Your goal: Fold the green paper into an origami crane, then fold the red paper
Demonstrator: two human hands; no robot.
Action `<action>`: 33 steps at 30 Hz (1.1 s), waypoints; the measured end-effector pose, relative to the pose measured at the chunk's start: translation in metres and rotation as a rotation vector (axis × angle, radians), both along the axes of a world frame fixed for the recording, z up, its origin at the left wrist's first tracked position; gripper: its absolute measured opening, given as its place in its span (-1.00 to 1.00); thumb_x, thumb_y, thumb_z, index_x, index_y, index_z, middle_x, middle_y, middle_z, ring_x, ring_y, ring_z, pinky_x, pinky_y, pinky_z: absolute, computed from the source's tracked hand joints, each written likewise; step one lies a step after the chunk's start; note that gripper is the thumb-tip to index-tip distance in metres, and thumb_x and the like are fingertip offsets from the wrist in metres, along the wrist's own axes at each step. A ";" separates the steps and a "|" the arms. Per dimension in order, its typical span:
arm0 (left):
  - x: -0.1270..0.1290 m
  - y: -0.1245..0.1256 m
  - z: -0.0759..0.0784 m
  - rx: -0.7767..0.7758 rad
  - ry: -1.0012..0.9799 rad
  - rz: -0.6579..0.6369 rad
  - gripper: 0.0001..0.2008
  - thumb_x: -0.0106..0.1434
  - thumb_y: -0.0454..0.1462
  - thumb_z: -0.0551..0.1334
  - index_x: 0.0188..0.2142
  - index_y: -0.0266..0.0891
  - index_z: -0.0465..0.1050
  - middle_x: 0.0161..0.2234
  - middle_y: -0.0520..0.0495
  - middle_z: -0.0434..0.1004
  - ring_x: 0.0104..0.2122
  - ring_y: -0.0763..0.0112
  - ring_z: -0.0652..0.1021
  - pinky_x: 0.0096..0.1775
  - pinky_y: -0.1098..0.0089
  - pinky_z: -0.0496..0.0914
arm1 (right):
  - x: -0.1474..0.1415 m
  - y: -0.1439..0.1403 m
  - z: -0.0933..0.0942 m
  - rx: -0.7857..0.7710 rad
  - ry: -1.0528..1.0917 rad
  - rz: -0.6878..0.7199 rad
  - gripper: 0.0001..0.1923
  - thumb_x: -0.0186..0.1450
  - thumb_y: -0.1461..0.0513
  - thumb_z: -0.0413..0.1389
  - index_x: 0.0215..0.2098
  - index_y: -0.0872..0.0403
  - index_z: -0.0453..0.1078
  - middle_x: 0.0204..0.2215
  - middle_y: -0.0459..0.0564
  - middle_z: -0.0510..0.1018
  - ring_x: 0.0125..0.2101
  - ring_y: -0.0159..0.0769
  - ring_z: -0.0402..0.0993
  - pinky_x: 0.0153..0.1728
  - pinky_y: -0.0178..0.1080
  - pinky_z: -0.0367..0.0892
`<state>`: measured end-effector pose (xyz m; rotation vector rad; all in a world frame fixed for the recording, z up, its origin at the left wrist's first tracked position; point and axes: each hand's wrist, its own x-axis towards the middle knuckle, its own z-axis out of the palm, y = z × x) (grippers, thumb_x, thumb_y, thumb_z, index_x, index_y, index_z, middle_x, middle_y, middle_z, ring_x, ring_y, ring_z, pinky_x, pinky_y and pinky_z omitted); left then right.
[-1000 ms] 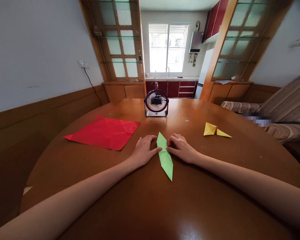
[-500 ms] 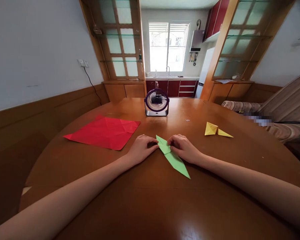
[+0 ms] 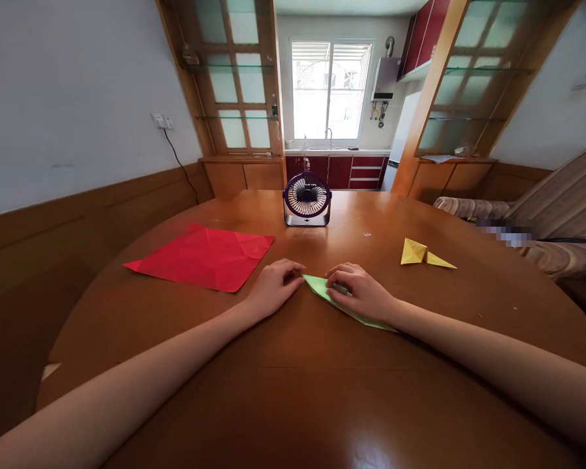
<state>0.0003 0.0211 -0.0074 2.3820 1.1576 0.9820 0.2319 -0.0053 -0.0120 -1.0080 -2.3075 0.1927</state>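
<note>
A folded piece of light green paper point(image 3: 318, 286) lies on the brown table between my hands, long and narrow with pointed ends. My left hand point(image 3: 276, 285) pinches its left tip between thumb and fingers. On the paper's middle rests my right hand point(image 3: 360, 290), its fingers curled and gripping the upper part. That hand and wrist cover much of the paper; the far point sticks out below the right wrist.
A creased red sheet point(image 3: 208, 257) lies flat at left. At right sits a folded yellow paper piece point(image 3: 414, 251) with a pointed tail. A small purple fan point(image 3: 306, 197) stands upright at the table's point(image 3: 293, 404) back. A striped armchair point(image 3: 561, 202) is beyond the right edge.
The green paper has turned, its near end swinging right and under my right wrist, so it lies flatter across. Both hands stay close to where they were.
</note>
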 end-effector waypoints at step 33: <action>-0.005 0.012 -0.002 0.071 0.098 -0.109 -0.83 0.27 -0.30 0.20 -0.28 -0.16 0.61 -0.27 -0.08 0.55 -0.19 0.28 0.50 -0.10 0.24 0.41 | -0.003 -0.007 -0.001 0.120 -0.140 0.003 -0.71 0.31 0.04 0.13 -0.19 0.10 0.41 -0.26 0.06 0.53 -0.19 -0.16 0.43 -0.08 -0.08 0.28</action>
